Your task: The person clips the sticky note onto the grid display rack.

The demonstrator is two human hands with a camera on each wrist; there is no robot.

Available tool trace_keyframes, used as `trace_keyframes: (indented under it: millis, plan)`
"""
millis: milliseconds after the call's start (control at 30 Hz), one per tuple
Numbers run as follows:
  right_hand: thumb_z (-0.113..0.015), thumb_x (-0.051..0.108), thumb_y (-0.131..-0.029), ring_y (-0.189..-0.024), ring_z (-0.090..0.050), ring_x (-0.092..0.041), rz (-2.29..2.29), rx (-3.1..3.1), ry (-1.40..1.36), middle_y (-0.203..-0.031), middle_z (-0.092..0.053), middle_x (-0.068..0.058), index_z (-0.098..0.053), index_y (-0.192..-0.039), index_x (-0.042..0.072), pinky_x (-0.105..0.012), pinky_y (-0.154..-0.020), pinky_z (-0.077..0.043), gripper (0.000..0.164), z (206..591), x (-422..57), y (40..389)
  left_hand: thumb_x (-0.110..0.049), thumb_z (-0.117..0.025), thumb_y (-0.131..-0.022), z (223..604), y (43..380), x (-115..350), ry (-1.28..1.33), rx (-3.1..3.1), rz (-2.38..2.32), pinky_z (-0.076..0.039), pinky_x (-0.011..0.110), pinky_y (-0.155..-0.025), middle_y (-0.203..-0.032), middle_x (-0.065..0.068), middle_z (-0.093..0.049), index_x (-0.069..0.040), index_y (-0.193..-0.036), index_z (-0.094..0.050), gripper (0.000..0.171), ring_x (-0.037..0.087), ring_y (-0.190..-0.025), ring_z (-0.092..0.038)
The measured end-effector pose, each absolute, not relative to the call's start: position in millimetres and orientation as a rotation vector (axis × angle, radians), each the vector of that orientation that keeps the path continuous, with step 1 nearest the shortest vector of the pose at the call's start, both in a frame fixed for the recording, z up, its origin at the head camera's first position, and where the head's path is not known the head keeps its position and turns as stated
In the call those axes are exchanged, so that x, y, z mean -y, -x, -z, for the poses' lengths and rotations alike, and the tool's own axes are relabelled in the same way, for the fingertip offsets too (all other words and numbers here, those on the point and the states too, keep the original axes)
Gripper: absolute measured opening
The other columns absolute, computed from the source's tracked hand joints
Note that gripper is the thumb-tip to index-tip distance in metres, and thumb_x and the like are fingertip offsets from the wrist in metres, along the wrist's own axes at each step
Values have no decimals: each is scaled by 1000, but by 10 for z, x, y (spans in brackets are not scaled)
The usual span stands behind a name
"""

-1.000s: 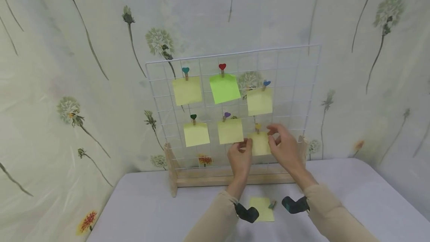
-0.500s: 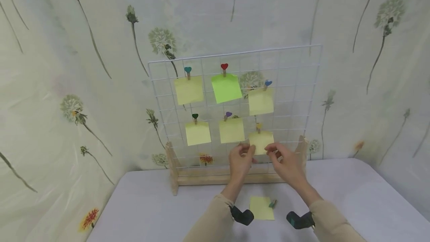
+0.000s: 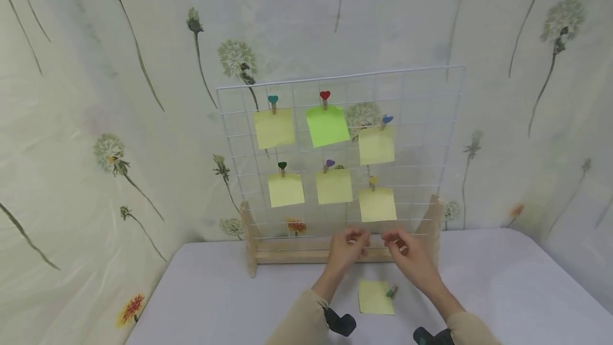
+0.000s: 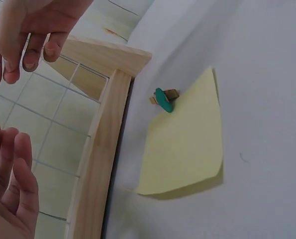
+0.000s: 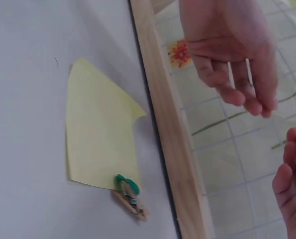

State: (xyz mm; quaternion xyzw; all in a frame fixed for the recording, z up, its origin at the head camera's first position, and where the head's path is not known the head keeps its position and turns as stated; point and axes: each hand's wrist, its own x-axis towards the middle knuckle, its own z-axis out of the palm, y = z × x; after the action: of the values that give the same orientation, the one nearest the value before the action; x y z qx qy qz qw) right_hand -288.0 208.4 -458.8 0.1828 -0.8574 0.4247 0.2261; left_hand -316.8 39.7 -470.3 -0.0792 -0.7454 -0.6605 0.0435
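My left hand (image 3: 347, 249) and right hand (image 3: 409, 257) hover in front of the lower wire grid (image 3: 416, 148), fingers loosely curled and holding nothing. Just above them, a yellow sticky note (image 3: 377, 206) hangs from a mini clothespin (image 3: 373, 184) with a yellow heart. Below the hands, another yellow sticky note (image 4: 185, 142) lies on the table with one edge curling up. A small clothespin (image 5: 130, 199) with a green heart lies at its corner. In the left wrist view, my right hand (image 4: 36, 30) shows at the top; my left hand (image 5: 237, 50) tops the right wrist view.
More notes hang clipped on the grid, including a bright green note (image 3: 328, 125) under a red heart clip. A wooden stand (image 3: 297, 257) holds the grid upright on the white-covered table (image 3: 215, 292). Floral fabric (image 3: 158, 41) hangs behind.
Both hands have come away from the lower right note and moved down below it. That note stays hanging from its yellow heart clip.
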Motion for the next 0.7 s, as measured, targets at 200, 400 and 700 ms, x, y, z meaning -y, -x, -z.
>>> trace_keyframes:
  millis: [200,400,700]
  plan:
    - [-58,2,-89,-73,-58,-3,-1232,2406,-434,-91,-69,-7,-65,-95,11,-20,-59,-47,13,4713,-2087,2806,-26,-65,-89,4837,3099,-307,278,2374,1998,-52,23,-57,-79,3,-70,-10,-94,-70,18,16,-65,-67]
    - [-57,4,-90,-77,-59,-4,-1289,2460,-392,-95,-69,-8,-64,-96,11,-20,-62,-48,12,4820,-2120,2778,-24,-65,-89,4957,3076,-222,283,2423,1972,-52,26,-59,-81,4,-69,-11,-95,-70,16,12,-65,-65]
    - [-54,-3,-88,-76,-60,-4,-1363,2476,-391,-95,-68,-13,-64,-97,5,-21,-58,-48,15,4891,-2145,2751,-27,-65,-89,5080,3026,-144,244,2519,1894,-49,23,-58,-77,-3,-68,-15,-93,-69,13,11,-64,-63]
